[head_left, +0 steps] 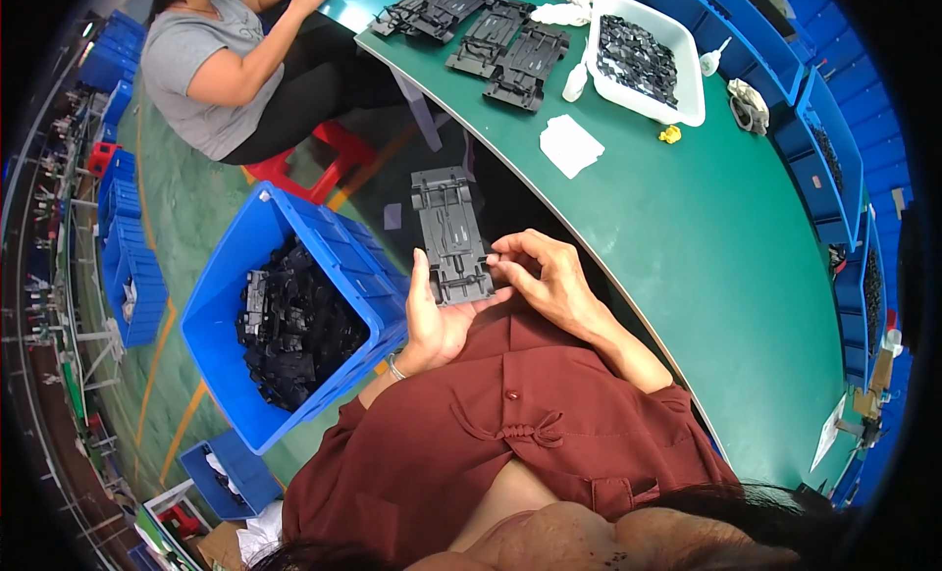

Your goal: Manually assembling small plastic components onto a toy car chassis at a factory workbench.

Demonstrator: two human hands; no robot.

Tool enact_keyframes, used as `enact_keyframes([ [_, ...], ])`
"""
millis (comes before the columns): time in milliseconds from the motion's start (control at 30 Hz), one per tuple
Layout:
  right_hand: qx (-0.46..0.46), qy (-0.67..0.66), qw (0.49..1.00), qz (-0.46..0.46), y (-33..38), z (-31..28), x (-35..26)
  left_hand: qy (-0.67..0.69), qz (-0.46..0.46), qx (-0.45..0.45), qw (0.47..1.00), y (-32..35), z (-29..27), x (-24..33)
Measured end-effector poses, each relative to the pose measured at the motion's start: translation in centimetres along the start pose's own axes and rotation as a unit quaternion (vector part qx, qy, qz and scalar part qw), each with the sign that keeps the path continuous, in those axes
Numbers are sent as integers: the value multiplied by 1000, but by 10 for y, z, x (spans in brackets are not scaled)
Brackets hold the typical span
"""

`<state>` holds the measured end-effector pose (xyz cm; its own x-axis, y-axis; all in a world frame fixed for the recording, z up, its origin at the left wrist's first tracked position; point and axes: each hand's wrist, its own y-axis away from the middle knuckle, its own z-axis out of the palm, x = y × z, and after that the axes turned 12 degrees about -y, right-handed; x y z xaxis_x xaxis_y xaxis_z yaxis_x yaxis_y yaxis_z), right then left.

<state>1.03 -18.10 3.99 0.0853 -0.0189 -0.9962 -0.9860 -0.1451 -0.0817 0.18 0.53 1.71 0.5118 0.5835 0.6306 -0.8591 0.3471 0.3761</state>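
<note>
A dark grey plastic toy-car chassis [449,223] is held upright in front of my body, off the table's edge. My left hand [439,321] grips its lower end, thumb along the left side and fingers behind it. At the lower right side of the chassis, my right hand [551,277] has its thumb and forefinger pinched together against the edge. Whatever is between those fingertips is too small to make out. Several similar chassis [530,66] lie at the far end of the green table [687,237].
A blue crate [226,375] full of black plastic parts stands to my left. On the table are a white tray [699,100] of small black parts, a white bottle [575,82] and white paper [571,146]. Blue bins [819,169] line the right side. Another person [221,66] sits far left.
</note>
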Motion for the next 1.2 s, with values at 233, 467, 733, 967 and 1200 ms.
enact_keyframes([
  [233,23,47,998,-26,2,-3,16,52,-11,-29,998,0,1,4],
  [467,43,29,996,-69,2,-4,6,11,57,-56,997,2,4,-3],
  [733,11,33,977,-212,4,-5,-3,-138,209,-63,966,2,8,-7],
  [967,63,57,951,-296,-4,-2,2,-208,255,-84,941,-3,3,-6],
  [1200,41,85,924,-370,-16,2,3,-244,267,-101,927,-6,-2,-4],
])
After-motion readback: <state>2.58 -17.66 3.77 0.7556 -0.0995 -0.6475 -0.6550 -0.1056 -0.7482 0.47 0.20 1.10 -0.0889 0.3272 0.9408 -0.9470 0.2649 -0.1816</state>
